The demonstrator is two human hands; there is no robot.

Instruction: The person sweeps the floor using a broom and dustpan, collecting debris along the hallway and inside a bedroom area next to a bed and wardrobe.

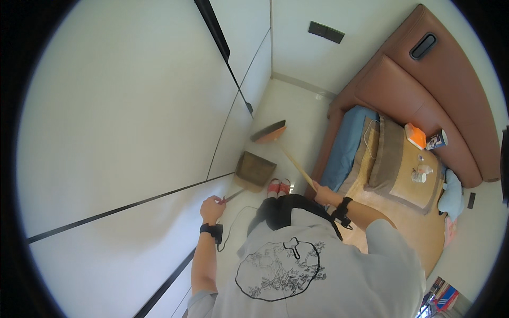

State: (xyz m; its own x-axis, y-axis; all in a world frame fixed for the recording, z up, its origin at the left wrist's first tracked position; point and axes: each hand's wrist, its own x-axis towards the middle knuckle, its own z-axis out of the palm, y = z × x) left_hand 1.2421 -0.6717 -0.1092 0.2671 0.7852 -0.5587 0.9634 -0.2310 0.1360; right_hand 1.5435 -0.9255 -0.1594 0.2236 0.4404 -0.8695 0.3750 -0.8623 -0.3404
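Note:
My left hand [212, 209] is closed round the handle of a dustpan [255, 168], whose brownish pan rests on the floor in front of my feet. In my right hand [324, 194] is the pale stick of a broom [270, 132], gripped near its upper part. The broom's orange head with dark bristles lies on the floor beyond the dustpan, apart from it, near the white cabinet. Dark devices with cables are strapped to both my wrists.
White cabinet doors [127, 106] with black handles line the left. A bed with a brown headboard [403, 85] stands on the right. On its mat and pillow [389, 153] lie an orange packet [415, 136], a canister [437, 139] and a white tub [419, 176]. A wall [297, 53] closes the far end.

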